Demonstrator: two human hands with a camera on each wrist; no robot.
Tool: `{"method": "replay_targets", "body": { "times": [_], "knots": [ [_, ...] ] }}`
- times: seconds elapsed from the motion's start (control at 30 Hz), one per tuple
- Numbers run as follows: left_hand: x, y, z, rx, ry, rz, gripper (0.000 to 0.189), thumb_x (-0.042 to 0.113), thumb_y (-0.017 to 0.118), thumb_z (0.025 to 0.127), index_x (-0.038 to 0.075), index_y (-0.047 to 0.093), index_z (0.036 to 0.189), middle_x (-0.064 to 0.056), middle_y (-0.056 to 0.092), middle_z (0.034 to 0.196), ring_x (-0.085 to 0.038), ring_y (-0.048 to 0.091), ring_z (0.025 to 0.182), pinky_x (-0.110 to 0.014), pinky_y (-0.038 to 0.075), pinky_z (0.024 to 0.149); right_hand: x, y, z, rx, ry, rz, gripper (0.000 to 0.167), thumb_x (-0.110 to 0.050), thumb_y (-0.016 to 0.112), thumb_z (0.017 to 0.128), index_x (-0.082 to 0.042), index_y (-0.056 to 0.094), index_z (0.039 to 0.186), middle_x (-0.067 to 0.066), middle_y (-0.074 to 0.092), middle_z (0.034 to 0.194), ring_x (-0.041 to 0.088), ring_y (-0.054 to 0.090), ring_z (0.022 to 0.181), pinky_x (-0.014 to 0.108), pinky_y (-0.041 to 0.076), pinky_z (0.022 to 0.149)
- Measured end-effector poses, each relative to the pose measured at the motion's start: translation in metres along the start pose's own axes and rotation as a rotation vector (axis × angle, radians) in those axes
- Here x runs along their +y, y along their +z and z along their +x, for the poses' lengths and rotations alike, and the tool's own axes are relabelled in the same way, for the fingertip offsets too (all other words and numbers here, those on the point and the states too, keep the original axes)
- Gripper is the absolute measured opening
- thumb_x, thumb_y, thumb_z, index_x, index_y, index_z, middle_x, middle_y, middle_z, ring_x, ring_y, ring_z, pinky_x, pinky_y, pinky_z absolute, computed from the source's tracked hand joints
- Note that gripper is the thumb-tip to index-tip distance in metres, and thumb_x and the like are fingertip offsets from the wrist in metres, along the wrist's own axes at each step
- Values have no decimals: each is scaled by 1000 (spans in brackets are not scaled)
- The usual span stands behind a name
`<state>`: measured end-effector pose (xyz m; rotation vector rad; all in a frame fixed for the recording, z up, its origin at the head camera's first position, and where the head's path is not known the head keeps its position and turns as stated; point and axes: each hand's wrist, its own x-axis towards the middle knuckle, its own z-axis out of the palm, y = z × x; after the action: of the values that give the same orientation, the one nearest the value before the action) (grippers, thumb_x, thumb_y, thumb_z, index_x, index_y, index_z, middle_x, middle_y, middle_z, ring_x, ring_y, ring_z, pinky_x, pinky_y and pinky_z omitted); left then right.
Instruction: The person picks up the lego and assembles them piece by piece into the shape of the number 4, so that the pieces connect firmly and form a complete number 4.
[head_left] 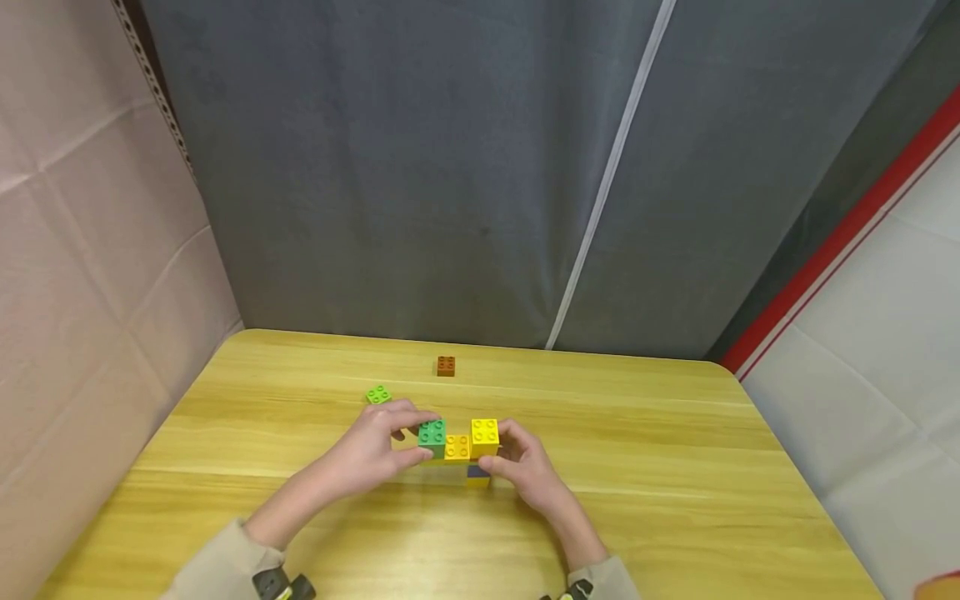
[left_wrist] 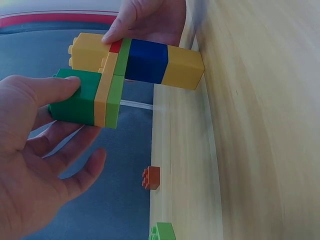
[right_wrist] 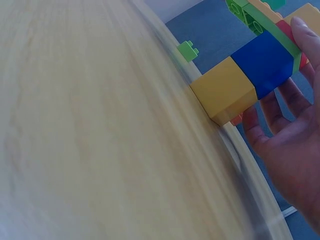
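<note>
Both hands are at a toy-brick structure in the middle of the table. My left hand (head_left: 367, 450) pinches a green brick (left_wrist: 75, 100) at the structure's upper left, thumb on one side and fingers on the other. My right hand (head_left: 531, 477) holds the right-hand column around the upper yellow brick (head_left: 484, 433) and a thin red piece (left_wrist: 116, 46). An orange piece (head_left: 457, 447) lies between the green and yellow bricks, over light green pieces (left_wrist: 114, 102). Below these stand a blue brick (left_wrist: 146, 60) and a lower yellow brick (right_wrist: 225, 90). The light green left end overhangs the table.
A loose brown brick (head_left: 446, 367) lies toward the back of the wooden table (head_left: 637, 433). Beyond my left hand sits a loose lime-green brick (head_left: 378, 394). A dark grey curtain (head_left: 420, 183) hangs behind the table, with pale cloth (head_left: 82, 275) at the left.
</note>
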<state>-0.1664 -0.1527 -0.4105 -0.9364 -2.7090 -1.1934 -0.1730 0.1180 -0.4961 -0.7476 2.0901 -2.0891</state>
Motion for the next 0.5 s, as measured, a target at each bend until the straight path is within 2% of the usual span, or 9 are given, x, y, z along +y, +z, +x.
{"method": "replay_targets", "body": {
  "times": [0.5],
  "knots": [
    [-4, 0, -2, 11, -20, -45, 41, 11, 83, 86, 8, 73, 125, 9, 67, 104, -22, 63, 97, -33, 57, 79, 1, 2, 0, 5, -5, 6, 27, -11, 71, 97, 3, 59, 116, 11, 66, 118, 20, 62, 105, 30, 52, 92]
  ]
}}
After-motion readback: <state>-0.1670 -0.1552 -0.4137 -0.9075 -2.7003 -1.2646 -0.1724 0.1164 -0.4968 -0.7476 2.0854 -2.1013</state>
